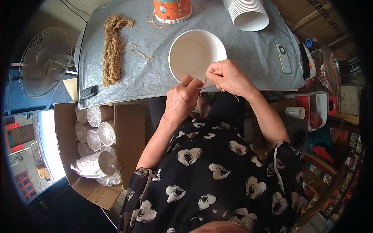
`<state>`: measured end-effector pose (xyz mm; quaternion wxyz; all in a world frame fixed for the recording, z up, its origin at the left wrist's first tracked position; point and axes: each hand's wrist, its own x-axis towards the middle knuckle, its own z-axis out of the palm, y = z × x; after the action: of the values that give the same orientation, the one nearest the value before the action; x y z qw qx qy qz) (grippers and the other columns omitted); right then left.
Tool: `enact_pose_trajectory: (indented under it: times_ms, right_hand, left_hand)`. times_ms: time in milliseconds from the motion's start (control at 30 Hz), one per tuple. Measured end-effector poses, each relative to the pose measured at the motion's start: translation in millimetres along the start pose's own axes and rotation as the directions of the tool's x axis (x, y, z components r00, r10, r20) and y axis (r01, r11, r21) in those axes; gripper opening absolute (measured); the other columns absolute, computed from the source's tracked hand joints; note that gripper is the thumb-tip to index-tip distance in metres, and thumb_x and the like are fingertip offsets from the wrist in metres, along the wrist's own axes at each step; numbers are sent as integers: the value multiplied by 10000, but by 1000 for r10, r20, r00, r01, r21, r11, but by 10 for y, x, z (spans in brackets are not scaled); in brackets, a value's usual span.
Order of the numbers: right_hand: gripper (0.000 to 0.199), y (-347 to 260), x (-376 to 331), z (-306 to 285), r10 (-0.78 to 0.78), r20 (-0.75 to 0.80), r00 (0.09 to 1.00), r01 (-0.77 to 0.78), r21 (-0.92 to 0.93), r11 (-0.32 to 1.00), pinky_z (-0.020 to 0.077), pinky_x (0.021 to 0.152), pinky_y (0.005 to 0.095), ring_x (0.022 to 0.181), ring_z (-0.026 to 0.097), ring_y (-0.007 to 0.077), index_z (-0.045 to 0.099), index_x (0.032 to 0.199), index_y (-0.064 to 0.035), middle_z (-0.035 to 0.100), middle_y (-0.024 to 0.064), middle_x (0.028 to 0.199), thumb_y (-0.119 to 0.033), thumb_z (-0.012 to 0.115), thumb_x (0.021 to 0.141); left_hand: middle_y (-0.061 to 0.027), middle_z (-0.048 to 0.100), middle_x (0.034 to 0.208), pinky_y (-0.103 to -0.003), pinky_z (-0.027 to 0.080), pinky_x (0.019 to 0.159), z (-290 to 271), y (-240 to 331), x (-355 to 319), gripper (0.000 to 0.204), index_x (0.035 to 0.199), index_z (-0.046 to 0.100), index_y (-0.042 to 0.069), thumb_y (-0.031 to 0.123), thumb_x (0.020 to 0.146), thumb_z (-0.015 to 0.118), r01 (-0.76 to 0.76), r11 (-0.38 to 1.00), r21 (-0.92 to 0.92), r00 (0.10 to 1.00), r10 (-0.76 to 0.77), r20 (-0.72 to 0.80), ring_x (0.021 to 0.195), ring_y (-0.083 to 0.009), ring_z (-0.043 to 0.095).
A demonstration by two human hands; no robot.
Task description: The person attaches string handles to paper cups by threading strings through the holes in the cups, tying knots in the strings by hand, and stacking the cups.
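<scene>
A white paper bucket (197,37) stands at the table's near edge with its open mouth toward me. My left hand (183,95) is closed at the near rim, its fingertips pinching the bucket's edge. Just to the right, my right hand (229,79) is closed in a pinch on a thin brown string, whose loose end (235,96) hangs below the hand. A short bit of the string shows inside the rim between both hands. Where it passes through the wall is hidden by my fingers.
A bundle of brown strings (111,54) and a dark clip-like object (89,92) lie left on the grey-covered table (151,75). An orange printed bucket (173,11), stacked white buckets (251,19) and a phone (283,58) sit beyond. Below left, a carton (130,136) holds plastic-wrapped stacks.
</scene>
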<state>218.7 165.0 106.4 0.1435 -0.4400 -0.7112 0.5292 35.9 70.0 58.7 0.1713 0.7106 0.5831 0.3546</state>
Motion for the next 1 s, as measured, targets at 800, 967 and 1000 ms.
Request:
enact_pose_trajectory:
  times_ms: [800, 967, 1000]
  right_hand:
    - [159, -14, -50, -23, -25, 48, 999, 30, -91, 995, 396, 449, 235, 509, 472, 38, 577, 780, -30, 497, -45, 568, -16, 577, 938]
    - [160, -8, -46, 5, -40, 41, 998, 43, -84, 995, 393, 448, 234, 509, 465, 37, 572, 778, -32, 493, -46, 569, -20, 578, 937]
    - [160, -4, -44, 6, -42, 45, 998, 46, -78, 996, 391, 448, 233, 509, 462, 36, 571, 778, -33, 491, -46, 570, -21, 576, 938]
  left_hand:
    - [-72, 652, 956, -431, 587, 631, -1, -8, -9, 183, 1035, 679, 119, 60, 863, 691, 4, 1000, -7, 1000, -4, -1, 769, -340, 706]
    - [-73, 654, 964, -424, 588, 627, -5, -4, -1, 235, 1099, 683, 136, 76, 872, 687, 14, 1000, 13, 1000, -14, 7, 761, -339, 706]
    - [-71, 654, 964, -424, 587, 629, -11, -3, 0, 247, 1117, 689, 144, 80, 878, 682, 6, 1000, 12, 1000, -7, 8, 762, -334, 707]
